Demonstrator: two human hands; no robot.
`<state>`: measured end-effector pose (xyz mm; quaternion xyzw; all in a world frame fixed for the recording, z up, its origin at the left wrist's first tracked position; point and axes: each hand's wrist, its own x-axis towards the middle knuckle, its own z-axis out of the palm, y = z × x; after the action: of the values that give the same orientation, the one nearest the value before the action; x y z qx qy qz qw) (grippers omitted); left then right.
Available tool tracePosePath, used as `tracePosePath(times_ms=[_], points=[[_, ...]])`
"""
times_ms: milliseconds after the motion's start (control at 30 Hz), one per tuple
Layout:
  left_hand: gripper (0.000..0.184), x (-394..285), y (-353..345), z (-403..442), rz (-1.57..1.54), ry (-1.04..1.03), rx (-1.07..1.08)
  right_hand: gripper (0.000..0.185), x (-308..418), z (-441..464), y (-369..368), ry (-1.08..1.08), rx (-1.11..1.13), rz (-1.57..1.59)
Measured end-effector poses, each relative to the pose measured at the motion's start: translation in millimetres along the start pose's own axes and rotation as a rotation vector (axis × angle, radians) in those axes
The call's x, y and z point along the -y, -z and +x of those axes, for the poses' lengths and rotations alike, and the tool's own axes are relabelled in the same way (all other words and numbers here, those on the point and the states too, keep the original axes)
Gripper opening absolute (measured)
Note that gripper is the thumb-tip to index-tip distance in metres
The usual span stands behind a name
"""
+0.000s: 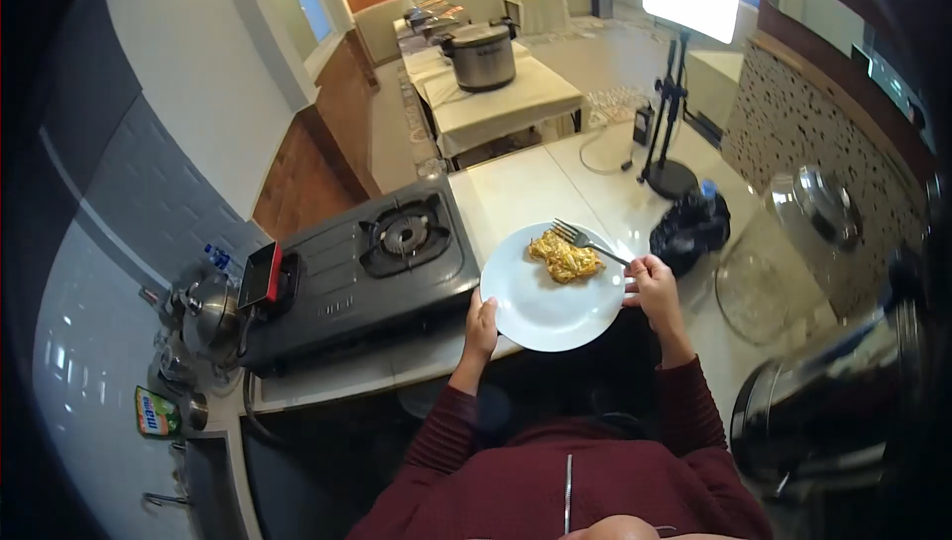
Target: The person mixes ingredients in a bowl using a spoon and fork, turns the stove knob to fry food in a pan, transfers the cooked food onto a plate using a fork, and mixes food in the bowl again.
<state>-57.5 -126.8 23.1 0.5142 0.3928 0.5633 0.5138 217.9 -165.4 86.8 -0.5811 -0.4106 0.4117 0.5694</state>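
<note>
A white plate is held out in front of me over the counter's front edge. On its far side lies a browned yellow omelette. My left hand grips the plate's left rim, thumb on top. At the right rim, my right hand is closed around the handle of a fork, its fingers also at the plate's edge. The fork's tines rest on or just above the omelette; I cannot tell which.
Left of the plate is a black gas stove with a red-edged square pan on it. A black plastic bag and a lamp stand are to the right. A large pot stands on a table beyond.
</note>
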Motion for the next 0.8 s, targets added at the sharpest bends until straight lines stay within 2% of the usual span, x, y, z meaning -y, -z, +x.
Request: tracePosePath(times_ms=[167,300,400,500,567,800], points=[[0.026,36,-17,109,0.314,-0.037,-0.126,0.023,1,124,-8,-0.051,0.104,0.056],[0.024,89,-18,205,0.214,0.063,-0.216,0.022,-15,225,-18,-0.121,0.216,0.195],[0.025,96,-22,247,0.437,0.175,-0.272,0.022,-43,290,-31,-0.171,0.274,0.223],[0.023,101,-22,275,0.581,0.289,-0.273,0.027,-70,331,-45,-0.203,0.295,0.181],[0.025,133,-13,291,0.574,0.304,-0.318,0.027,-96,355,-56,-0.223,0.310,0.185],[0.027,168,-3,300,0.735,0.433,-0.443,0.024,-141,375,-81,-0.310,0.329,0.116]])
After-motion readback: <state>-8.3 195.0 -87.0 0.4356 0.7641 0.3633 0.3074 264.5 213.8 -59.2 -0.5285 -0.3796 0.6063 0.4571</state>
